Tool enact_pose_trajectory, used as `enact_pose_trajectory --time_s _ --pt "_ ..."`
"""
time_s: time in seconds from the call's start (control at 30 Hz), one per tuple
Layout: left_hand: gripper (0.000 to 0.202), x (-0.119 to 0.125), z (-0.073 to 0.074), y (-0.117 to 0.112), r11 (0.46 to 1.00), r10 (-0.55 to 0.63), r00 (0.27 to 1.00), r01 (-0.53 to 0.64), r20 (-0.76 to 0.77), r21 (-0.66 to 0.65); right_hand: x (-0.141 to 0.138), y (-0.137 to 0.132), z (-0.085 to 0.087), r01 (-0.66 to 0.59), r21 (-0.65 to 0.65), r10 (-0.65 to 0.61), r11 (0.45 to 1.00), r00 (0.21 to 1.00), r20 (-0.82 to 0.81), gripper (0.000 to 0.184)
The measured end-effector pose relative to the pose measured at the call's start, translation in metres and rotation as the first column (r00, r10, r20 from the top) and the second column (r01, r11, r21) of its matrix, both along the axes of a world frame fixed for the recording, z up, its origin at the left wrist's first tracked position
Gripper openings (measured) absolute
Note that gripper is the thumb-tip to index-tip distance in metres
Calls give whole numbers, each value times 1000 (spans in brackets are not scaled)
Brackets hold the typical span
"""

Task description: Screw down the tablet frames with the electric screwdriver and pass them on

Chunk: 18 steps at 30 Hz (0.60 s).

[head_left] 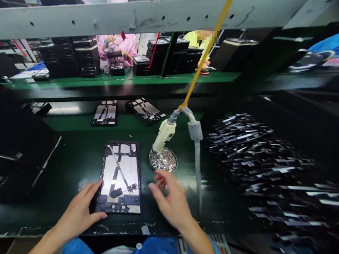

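An opened tablet chassis (121, 177) lies flat on the dark green bench in front of me, its silver inner plate, a thin ribbon cable and a small board showing. My left hand (80, 211) rests flat on its lower left corner, fingers stretched out. My right hand (170, 196) hovers just right of the chassis, fingers loosely curled and slightly blurred, below a round dish of small silver screws (164, 159). A cream electric screwdriver (164, 136) hangs on a yellow cord with its tip over the dish.
Two more open chassis (105, 112) (144, 110) lie further back. A blurred stack of dark parts (268, 168) fills the right side, black trays (13, 150) the left. Across the line, people in pink (117, 46) and yellow (199, 44) work among stacked black trays.
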<state>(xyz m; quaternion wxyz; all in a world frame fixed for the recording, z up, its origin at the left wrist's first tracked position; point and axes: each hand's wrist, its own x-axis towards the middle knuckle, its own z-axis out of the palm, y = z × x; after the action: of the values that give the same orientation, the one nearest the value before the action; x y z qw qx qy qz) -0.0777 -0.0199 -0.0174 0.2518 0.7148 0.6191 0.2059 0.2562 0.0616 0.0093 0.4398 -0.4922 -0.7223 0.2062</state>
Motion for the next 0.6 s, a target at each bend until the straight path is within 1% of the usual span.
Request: enact_pose_trajectory --time_s 0.03,0.07,0.1,0.13,0.17,0.2,0.27,0.33,0.4,0.47,0.5,0.53,0.6 --pt "80 -1 -2 2 999 -34 999 34 13 32 -2 -15 -6 -99 -172 116 980 989 90 45" --pt "77 -2 -4 5 996 -67 998 66 21 61 -5 -26 -11 -157 -307 213 939 964 158 59" --pt "73 -3 -6 8 992 -98 995 96 23 88 -8 -35 -16 -176 -398 277 901 937 212 74" --pt "70 -3 -8 10 986 -123 992 121 18 114 -12 -41 -20 -175 -447 313 877 914 256 85" --pt "68 -3 -11 12 981 -142 990 140 5 135 -16 -44 -22 -165 -465 327 870 898 293 89" --pt "67 -3 -13 14 976 -156 988 156 -11 152 -19 -44 -23 -157 -469 333 869 887 319 88" --pt "65 -4 -16 18 967 -178 983 184 -46 174 -22 -40 -23 -156 -478 346 864 874 340 78" --pt "63 -4 -14 22 963 -208 976 217 -68 162 -20 -32 -22 -172 -494 364 852 873 324 72" --pt "64 -1 -2 29 964 -231 968 242 -101 107 -16 -22 -21 -189 -505 368 842 885 284 75" --pt "61 9 19 38 968 -237 958 246 -163 39 -12 -11 -20 -206 -489 347 848 912 218 75" --pt "57 17 31 44 969 -237 950 245 -202 13 -11 -6 -20 -204 -458 314 865 932 179 68" --pt "49 26 43 51 968 -245 940 252 -238 -3 -10 -3 -18 -190 -399 263 897 956 134 55" --pt "32 47 61 63 955 -292 907 296 -305 -33 -8 -5 -11 -133 -223 141 966 990 18 26"
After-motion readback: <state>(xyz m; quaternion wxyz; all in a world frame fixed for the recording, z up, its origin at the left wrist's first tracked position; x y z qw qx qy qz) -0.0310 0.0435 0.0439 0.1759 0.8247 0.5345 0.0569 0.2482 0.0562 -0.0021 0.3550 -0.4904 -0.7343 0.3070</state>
